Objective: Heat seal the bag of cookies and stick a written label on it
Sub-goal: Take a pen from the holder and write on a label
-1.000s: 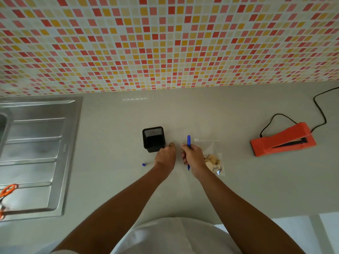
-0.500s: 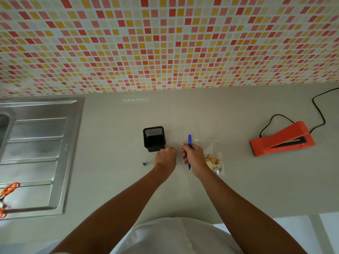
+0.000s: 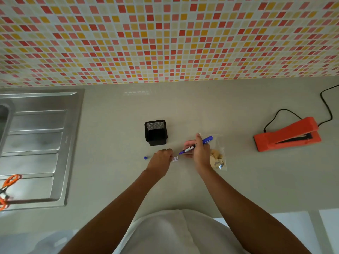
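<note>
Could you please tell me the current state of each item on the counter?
marker: uncapped, gripped by right hand
cap: off, lying on counter
label: written on, pinched by left hand
bag of cookies: lying flat, seal unclear
heat sealer: arm raised
pen holder: upright

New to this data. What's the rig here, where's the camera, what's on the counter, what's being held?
No machine: a person works bare-handed, and the pictures come from one camera on their head, looking down. The left hand holds a small written label on the counter; the right hand grips an uncapped blue pen. Beside it lies the bag of cookies. Also there: pen cap, black pen pot, orange heat sealer, and scissors on the sink drainer.
</note>
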